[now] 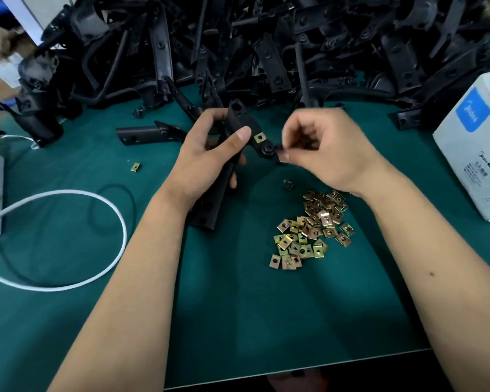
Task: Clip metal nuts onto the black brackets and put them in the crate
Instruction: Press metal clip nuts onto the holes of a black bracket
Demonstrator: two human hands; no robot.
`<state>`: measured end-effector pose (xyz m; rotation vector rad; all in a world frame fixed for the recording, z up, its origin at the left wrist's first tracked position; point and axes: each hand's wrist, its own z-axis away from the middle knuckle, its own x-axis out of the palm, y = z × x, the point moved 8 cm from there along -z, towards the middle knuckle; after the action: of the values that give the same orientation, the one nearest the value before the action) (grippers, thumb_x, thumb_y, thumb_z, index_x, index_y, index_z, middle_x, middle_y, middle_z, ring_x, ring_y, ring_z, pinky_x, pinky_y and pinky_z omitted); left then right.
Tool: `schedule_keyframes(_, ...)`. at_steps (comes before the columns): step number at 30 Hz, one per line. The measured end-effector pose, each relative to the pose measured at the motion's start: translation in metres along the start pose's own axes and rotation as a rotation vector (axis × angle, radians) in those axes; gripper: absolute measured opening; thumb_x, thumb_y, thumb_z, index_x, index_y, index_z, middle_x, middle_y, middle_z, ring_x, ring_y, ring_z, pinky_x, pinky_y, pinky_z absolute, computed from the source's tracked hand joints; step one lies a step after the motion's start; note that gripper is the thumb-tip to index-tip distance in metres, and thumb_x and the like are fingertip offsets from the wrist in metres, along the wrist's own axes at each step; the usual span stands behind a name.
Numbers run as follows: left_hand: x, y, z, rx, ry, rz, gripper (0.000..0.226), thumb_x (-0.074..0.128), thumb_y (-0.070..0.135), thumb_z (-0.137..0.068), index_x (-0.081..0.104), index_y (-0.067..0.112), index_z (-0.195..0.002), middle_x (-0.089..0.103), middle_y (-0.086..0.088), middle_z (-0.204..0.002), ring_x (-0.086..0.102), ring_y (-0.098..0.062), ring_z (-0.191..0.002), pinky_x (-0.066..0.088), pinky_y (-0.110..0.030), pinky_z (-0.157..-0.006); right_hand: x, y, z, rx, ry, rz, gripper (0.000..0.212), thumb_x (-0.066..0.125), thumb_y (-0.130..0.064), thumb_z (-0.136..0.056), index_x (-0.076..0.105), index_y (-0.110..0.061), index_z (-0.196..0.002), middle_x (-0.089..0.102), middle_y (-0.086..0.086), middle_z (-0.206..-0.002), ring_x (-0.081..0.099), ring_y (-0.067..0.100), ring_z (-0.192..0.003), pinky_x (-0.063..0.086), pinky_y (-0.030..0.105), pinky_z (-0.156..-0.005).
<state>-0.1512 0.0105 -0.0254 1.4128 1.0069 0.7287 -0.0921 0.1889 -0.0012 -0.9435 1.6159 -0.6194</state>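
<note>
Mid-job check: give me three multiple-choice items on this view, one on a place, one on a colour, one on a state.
1. The loose pile of metal nuts lies:
A. under the right forearm
B. on the white box
C. left of the cable

2. The table mat is:
A. red
B. green
C. grey

3. The left hand:
A. lies flat
B. grips a black bracket
C. holds the cable

Answers: 1 A, the nuts sit beside and under that arm; 2 B, teal-green surface; 3 B, fingers curl round the bracket.

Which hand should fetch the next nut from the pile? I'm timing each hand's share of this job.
Probably the right hand: the pile of nuts lies just below its wrist, and it only pinches the bracket tip. The left hand grips the bracket.
</note>
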Motion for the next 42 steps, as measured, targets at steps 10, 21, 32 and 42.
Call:
schedule_keyframes(10, 0.018, 0.004, 0.006, -0.01, -0.154, 0.004, 0.016, 0.065, 0.036, -0.101, 0.059, 0.028, -0.113, 0.068, -0.013, -0.074, 0.053, -0.029, -0.044, 0.048, -0.029, -0.047, -0.007, 0.021, 0.003, 0.172, 0.281, -0.433, 0.017, 0.08, -0.009, -0.087, 0.07, -0.012, -0.101, 0.072, 0.008, -0.076, 0.058, 0.015, -0.066, 0.048, 0.025, -0.061)
schedule_keyframes(21, 0.021, 0.008, 0.008, -0.017, -0.159, -0.021, 0.019, 0.065, 0.031, -0.101, 0.057, 0.026, -0.116, 0.068, -0.011, -0.074, 0.055, -0.026, -0.045, 0.048, -0.029, -0.046, 0.004, 0.025, 0.005, 0.303, 0.262, -0.548, 0.01, 0.065, -0.002, -0.097, 0.065, -0.011, -0.094, 0.076, 0.008, -0.087, 0.072, 0.019, -0.079, 0.053, 0.025, -0.061)
schedule_keyframes(32, 0.025, 0.01, 0.009, -0.008, -0.171, -0.051, 0.027, 0.064, 0.025, -0.101, 0.054, 0.017, -0.124, 0.07, 0.0, -0.069, 0.06, -0.012, -0.044, 0.047, -0.025, -0.042, 0.011, 0.023, 0.008, 0.35, 0.289, -0.7, 0.013, 0.07, 0.0, -0.092, 0.076, -0.011, -0.097, 0.076, 0.003, -0.083, 0.072, 0.015, -0.077, 0.056, 0.025, -0.068)
schedule_keyframes(42, 0.025, 0.004, 0.006, -0.015, -0.203, -0.057, 0.046, 0.071, 0.046, -0.087, 0.055, 0.026, -0.125, 0.071, -0.008, -0.071, 0.056, -0.024, -0.041, 0.049, -0.027, -0.044, 0.019, 0.027, 0.012, 0.439, 0.268, -0.908, 0.005, 0.075, -0.004, -0.089, 0.076, -0.009, -0.09, 0.077, 0.005, -0.085, 0.072, 0.014, -0.074, 0.056, 0.023, -0.064)
